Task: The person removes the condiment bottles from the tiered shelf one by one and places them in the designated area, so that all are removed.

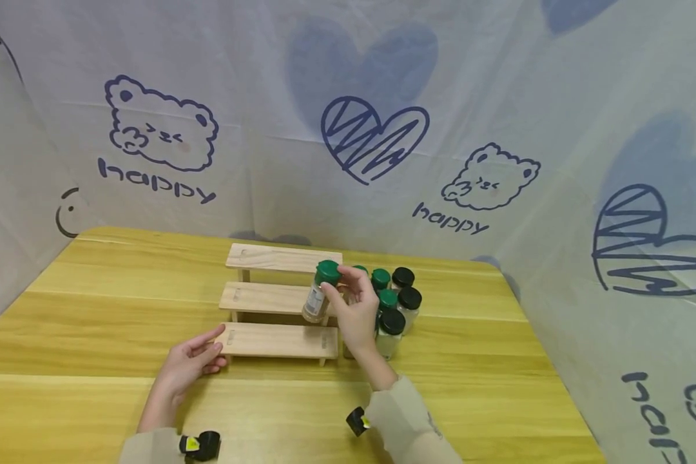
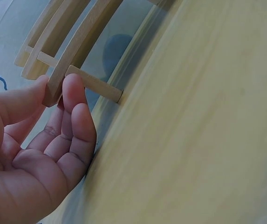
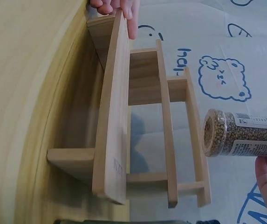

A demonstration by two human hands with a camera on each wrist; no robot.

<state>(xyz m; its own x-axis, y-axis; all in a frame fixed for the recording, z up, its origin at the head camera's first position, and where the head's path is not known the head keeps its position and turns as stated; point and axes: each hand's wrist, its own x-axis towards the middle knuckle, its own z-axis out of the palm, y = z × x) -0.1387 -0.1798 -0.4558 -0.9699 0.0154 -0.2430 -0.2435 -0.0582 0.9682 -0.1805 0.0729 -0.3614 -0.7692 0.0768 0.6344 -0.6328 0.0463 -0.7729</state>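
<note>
A wooden three-step rack stands on the table. My left hand grips the left end of its lowest step; in the left wrist view the thumb and fingers pinch the board's end beside a leg. My right hand holds a spice jar with a green cap over the right part of the rack. Seen from the right wrist, the jar is clear, has a white label and is filled with small tan grains. Its base points toward the rack.
Right of the rack stands a group of several jars, some with green caps, others with black caps. The right forearm passes close in front of them. A white cloth with bear and heart drawings hangs behind the yellow wooden table.
</note>
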